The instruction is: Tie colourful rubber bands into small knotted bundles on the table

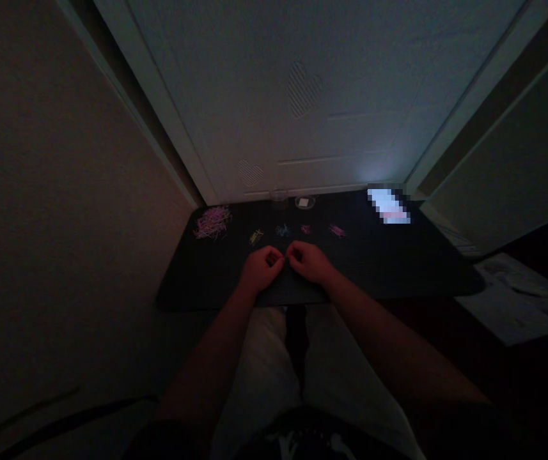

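Thin coloured pieces [212,222]: they lay in a mixed heap at the far left of the dark tabletop [379,268], beyond the left hand and off to its left; that hand was the nearer. The pieces crossed at all angles, so the heap had no single long axis.
Yellow pile [256,237]: this sat just beyond the left hand, with several of its pieces slanting away toward the right.
Left hand [260,265]: its fingers were curled, with thumb and fingertips close together near the front middle of the tabletop; I could not tell whether they were closed on a piece.
Blue pile [283,230]: it was straight ahead of the gap between the hands, neither hand clearly nearer. Behind it stood a clear container [279,200].
Right hand [309,262]: it mirrored the left, its fingertips just beside the other's; what it pinched, if anything, was too small and dark to tell.
Small pink pile [305,229]: this lay just beyond the right hand, in front of a shallow round dish [311,205].
Magenta pile [337,230]: it lay beyond the right hand and to its right, its longer spread running from far left to near right.
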Available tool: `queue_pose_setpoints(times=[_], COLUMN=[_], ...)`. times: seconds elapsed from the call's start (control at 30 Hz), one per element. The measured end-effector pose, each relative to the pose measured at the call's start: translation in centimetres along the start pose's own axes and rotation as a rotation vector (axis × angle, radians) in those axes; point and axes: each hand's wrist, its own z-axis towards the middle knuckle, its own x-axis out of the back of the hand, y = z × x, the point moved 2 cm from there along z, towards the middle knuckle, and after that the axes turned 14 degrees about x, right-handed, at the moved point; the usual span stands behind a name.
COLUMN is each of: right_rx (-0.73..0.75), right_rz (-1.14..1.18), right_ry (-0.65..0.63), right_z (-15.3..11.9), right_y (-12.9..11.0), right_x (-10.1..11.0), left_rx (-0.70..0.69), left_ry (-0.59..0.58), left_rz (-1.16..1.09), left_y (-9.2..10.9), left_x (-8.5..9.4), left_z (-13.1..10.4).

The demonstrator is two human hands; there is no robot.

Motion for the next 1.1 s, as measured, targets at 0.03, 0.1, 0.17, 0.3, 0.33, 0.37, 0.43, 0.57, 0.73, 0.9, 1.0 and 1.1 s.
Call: queue_pose_setpoints(times=[0.03, 0.1, 0.17, 0.3, 0.33, 0.37, 0.43, 0.57, 0.73, 0.9, 1.0, 1.1], right_rx=[0.004, 0.009, 0.01, 0.017, 0.024, 0.032, 0.048, 0.062, 0.039, 0.028, 0.004, -0.023], right_rz=[0.002, 0.008, 0.02, 0.049, 0.061, 0.078, 0.115, 0.093, 0.041, 0.006, 0.006, 0.075], right_ry=[-0.002, 0.001, 0.014, 0.035, 0.03, 0.022, -0.001, -0.022, -0.026, 0.035, 0.127, 0.199], right_z=[0.0, 0.0, 0.0, -0.1, -0.1, -0.1, -0.1, -0.1, 0.0, 0.1, 0.1, 0.0], right_y=[0.0, 0.0, 0.0, -0.1, -0.2, -0.2, -0.2, 0.0, 0.2, 0.3, 0.6, 1.0], right_x=[0.0, 0.0, 0.1, 0.2, 0.2, 0.2, 0.2, 0.1, -0.1, 0.0, 0.2, 0.4], left_rx=[0.004, 0.006, 0.003, -0.002, -0.003, -0.006, -0.016, -0.019, -0.006, -0.02, -0.031, -0.035], left_ry=[-0.004, -0.007, -0.005, 0.008, 0.012, 0.014, 0.009, -0.022, -0.029, -0.035, -0.045, -0.041], left_rz=[0.001, 0.0, -0.002, 0.005, 0.005, 0.004, 0.0, 0.005, 0.011, -0.01, -0.005, -0.014], left_y=[0.0, 0.0, 0.0, 0.0, -0.1, -0.2, -0.3, -0.3, 0.0, -0.1, -0.1, -0.1], left_x=[0.0, 0.0, 0.0, 0.1, 0.1, 0.1, 0.0, -0.1, 0.0, 0.1, 0.1, 0.2], left_z=[0.0, 0.1, 0.1, 0.1, 0.1, 0.1, 0.1, 0.1, 0.0, 0.0, -0.1, -0.2])
